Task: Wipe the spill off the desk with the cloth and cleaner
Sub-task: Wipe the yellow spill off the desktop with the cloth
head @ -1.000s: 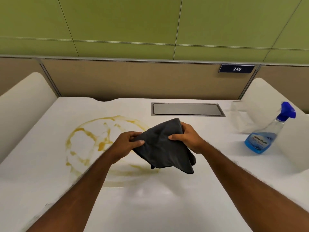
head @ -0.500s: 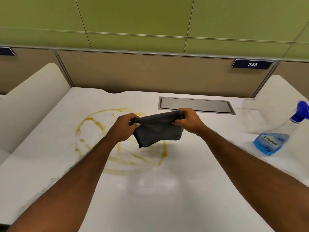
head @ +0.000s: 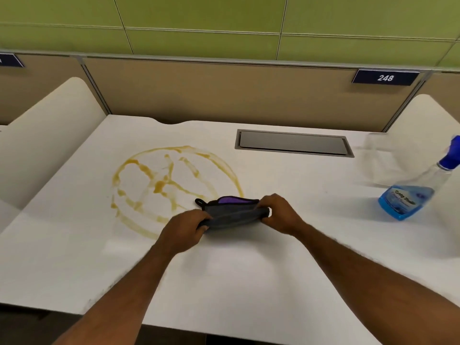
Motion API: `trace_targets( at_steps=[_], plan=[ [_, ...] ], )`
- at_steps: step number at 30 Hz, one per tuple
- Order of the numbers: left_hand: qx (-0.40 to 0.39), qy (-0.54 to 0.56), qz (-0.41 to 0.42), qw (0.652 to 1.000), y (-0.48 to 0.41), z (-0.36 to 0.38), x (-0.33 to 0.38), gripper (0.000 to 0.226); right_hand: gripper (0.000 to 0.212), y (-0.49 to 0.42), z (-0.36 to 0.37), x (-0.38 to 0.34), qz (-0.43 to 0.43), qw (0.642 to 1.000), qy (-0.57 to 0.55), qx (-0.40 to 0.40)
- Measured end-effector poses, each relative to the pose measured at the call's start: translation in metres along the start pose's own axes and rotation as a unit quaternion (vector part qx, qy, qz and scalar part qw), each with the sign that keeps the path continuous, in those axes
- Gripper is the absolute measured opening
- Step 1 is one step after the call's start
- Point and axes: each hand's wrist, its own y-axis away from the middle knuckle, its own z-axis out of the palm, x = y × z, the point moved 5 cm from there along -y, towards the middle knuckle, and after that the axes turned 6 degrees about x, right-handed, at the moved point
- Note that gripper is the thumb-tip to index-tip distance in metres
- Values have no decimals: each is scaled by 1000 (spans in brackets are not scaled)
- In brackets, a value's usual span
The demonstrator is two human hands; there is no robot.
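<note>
A yellow-brown ring-shaped spill [head: 159,185] marks the left half of the white desk [head: 249,282]. A folded dark grey cloth [head: 234,216], showing a purple inner side and a small loop, is stretched between both hands at the spill's near right edge, low over the desk. My left hand [head: 185,231] grips its left end and my right hand [head: 278,212] grips its right end. The spray bottle of blue cleaner [head: 413,192] with a blue trigger head stands at the far right, apart from my hands.
A grey metal cable hatch [head: 293,143] is set into the desk at the back. Cream side dividers [head: 49,125] rise at left and right. A tan partition with a "248" plate [head: 385,77] closes the back.
The cloth has been folded smaller and brought down to the desk surface, nearer to me. Both hands kept hold of it and moved lower.
</note>
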Motion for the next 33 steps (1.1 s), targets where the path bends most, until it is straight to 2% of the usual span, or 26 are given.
trace_targets(
  at_steps=[6,10,12,18,26,33],
  plan=[
    [-92,-1,11,996,26,34,1,34,16,26,24,10,-24,994,35,-103],
    [-109,-1,30,994,33,45,1,39,45,33,28,15,-30,989,40,-141],
    [-115,-11,39,993,35,49,-2,45,56,32,27,16,-11,990,25,-135],
    [-116,-61,37,991,34,50,-7,71,62,23,46,7,21,992,42,-119],
    [-77,-117,15,990,37,47,-36,72,91,34,118,-28,108,979,117,-126],
    [-69,-126,35,989,51,48,-65,75,88,50,150,-33,118,962,235,-79]
  ],
)
